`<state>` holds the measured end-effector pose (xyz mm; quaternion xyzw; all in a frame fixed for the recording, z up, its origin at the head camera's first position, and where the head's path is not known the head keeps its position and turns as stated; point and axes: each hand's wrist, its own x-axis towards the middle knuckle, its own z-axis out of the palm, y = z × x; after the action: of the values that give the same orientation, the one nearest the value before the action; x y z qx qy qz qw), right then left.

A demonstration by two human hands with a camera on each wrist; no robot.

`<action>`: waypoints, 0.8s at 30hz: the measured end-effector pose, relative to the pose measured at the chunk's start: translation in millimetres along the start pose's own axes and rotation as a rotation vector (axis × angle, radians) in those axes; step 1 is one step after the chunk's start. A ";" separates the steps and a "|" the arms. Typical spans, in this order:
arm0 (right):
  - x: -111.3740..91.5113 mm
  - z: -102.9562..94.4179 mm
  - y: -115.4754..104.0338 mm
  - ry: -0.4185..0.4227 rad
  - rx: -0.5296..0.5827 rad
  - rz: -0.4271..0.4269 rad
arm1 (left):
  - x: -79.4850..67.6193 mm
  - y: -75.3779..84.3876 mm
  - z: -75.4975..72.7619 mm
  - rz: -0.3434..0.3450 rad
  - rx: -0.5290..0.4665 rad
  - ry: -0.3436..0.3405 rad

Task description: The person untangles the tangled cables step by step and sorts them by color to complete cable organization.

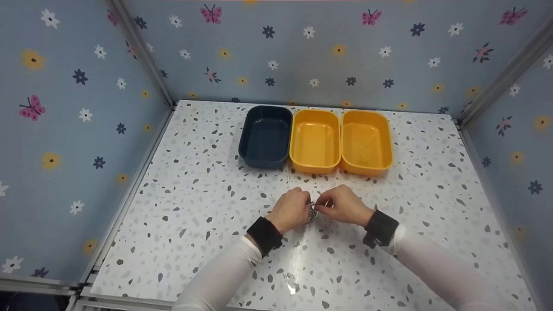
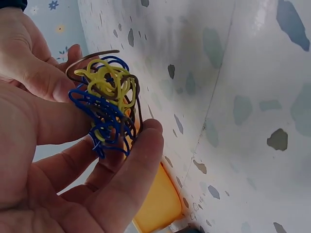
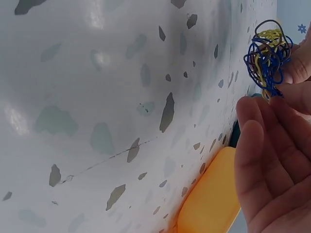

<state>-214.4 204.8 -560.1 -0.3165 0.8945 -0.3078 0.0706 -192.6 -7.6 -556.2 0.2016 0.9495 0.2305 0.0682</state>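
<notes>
A knotted bundle of thin, smooth wires (image 2: pixel 109 90) in blue, yellow and brown lies between the two hands, over the speckled tabletop (image 1: pixel 194 207), nearer than the round-cornered yellow bin (image 1: pixel 315 169). The left hand (image 1: pixel 293 209) grips it between thumb and fingers; the right hand (image 1: pixel 343 205) pinches its edge. Most wire ends are buried in loops; which strand the right fingertips hold is unclear.

Long white sleeves (image 1: pixel 220 274); wide black wristbands (image 1: pixel 264 235); bare hands (image 1: pixel 293 209).

The wires (image 2: pixel 108 99) are blue, yellow and brown, 2 bins (image 1: pixel 314 168) yellow, 1 box (image 1: pixel 262 163) navy, the table (image 1: pixel 194 190) white with grey flecks.
</notes>
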 end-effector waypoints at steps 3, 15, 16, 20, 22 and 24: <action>0.6 1.5 -1.7 0.018 -0.008 0.019 | -0.8 1.5 -0.8 0.008 -0.011 0.001; 3.9 5.6 -4.3 0.051 -0.033 0.073 | -1.3 4.2 -2.6 0.010 -0.050 -0.001; 3.8 6.4 -3.8 0.045 -0.030 0.082 | -1.1 4.2 -2.4 0.009 -0.043 -0.001; 2.9 9.6 -0.9 0.012 -0.025 0.091 | 0.3 4.2 -0.6 0.002 0.026 0.012; 2.8 10.8 0.3 0.000 -0.023 0.085 | 0.6 4.4 0.6 -0.002 0.070 0.027; 3.0 12.2 1.6 -0.008 -0.020 0.073 | 0.8 4.5 1.9 -0.011 0.110 0.037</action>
<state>-213.7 197.7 -570.6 -0.2857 0.9082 -0.2948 0.0819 -191.3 -2.9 -555.8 0.1955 0.9630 0.1812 0.0405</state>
